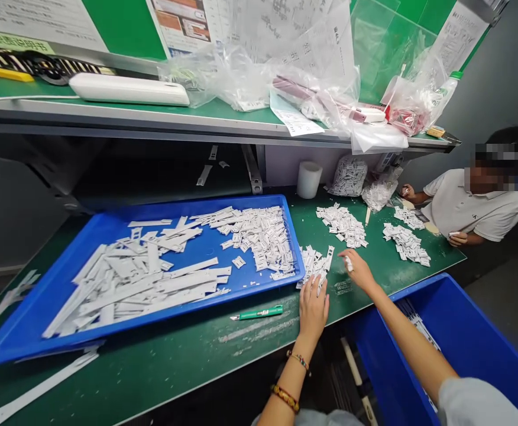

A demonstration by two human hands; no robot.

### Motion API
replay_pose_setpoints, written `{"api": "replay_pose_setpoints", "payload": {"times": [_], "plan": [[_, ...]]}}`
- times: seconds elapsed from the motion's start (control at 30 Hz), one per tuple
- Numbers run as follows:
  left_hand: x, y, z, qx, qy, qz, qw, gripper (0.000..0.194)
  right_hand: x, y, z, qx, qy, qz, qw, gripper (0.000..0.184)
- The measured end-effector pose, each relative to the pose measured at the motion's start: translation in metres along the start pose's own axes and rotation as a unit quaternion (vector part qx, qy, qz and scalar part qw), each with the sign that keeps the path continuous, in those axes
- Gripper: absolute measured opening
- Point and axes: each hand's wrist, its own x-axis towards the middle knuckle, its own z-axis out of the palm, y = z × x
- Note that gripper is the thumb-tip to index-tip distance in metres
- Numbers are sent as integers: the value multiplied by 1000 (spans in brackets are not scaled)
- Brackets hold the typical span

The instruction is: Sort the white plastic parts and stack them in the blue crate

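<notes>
1 wht pile (312, 260) under L hand (313, 302), 1 R hand (357, 269) nr.

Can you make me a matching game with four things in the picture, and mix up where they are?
Things:
1. Green pen-shaped tool
2. White roll
3. Pile of long white strips
4. Bracelets

Places:
A. On the arm above the left hand
B. Inside the blue tray
C. On the green table, in front of the tray
D. Standing under the shelf

Right pairs: 1-C, 2-D, 3-B, 4-A
</notes>
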Motion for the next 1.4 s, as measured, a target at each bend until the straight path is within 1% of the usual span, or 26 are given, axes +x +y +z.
{"api": "replay_pose_setpoints", "payload": {"times": [0.03, 0.07, 0.1, 0.13, 0.17, 0.2, 0.23, 0.33, 0.4, 0.47, 0.53, 0.6, 0.7, 0.8, 0.9, 0.97, 1.03, 1.2, 1.3, 1.4], "plan": [[2, -3, 1, 29, -3, -6, 1000, 44, 14, 1, -2, -80, -54, -37, 995, 39], [3, -5, 2, 54, -8, -15, 998, 46, 27, 1, -3, -152, -113, -76, 979, 48], [4, -7, 4, 75, -13, -24, 997, 47, 38, 2, -2, -210, -166, -114, 957, 55], [4, -9, 6, 90, -17, -32, 995, 47, 47, 3, -1, -251, -205, -144, 935, 57], [4, -10, 8, 101, -19, -37, 994, 47, 54, 5, 0, -277, -231, -165, 918, 55], [4, -11, 10, 109, -21, -38, 993, 46, 57, 8, 1, -291, -246, -175, 908, 50], [3, -11, 12, 115, -20, -37, 992, 45, 59, 11, -1, -297, -253, -175, 904, 44], [4, -10, 15, 124, -9, -29, 992, 43, 53, 21, -15, -295, -248, -150, 910, 29], [6, -8, 16, 119, -2, -22, 993, 42, 47, 25, -29, -291, -235, -122, 919, 25], [9, -5, 18, 110, 3, -17, 994, 42, 43, 24, -40, -284, -206, -82, 933, 22], [11, -3, 20, 103, 5, -12, 995, 42, 42, 16, -41, -271, -170, -28, 947, 20], [12, -3, 22, 101, 10, -5, 995, 42, 45, 1, -29, -247, -147, 31, 957, 25], [10, -5, 27, 102, 20, 6, 995, 44, 57, -28, 4, -196, -151, 104, 963, 32], [8, -9, 30, 106, 32, 23, 994, 48, 73, -55, 38, -155, -175, 166, 958, 44], [7, -12, 33, 103, 27, 57, 993, 52, 86, -70, 58, -126, -186, 209, 952, 55], [7, -13, 35, 98, 19, 73, 992, 53, 91, -71, 61, -101, -183, 223, 952, 60], [7, -12, 37, 94, 19, 72, 993, 53, 93, -68, 61, -68, -179, 230, 954, 59], [9, -9, 34, 84, 34, 42, 995, 49, 87, -55, 55, 44, -163, 225, 960, 44], [11, -7, 30, 76, 39, 62, 994, 50, 83, -50, 53, 105, -141, 231, 957, 41], [11, -6, 28, 67, 50, 79, 993, 48, 81, -46, 51, 152, -116, 241, 951, 34]]}}
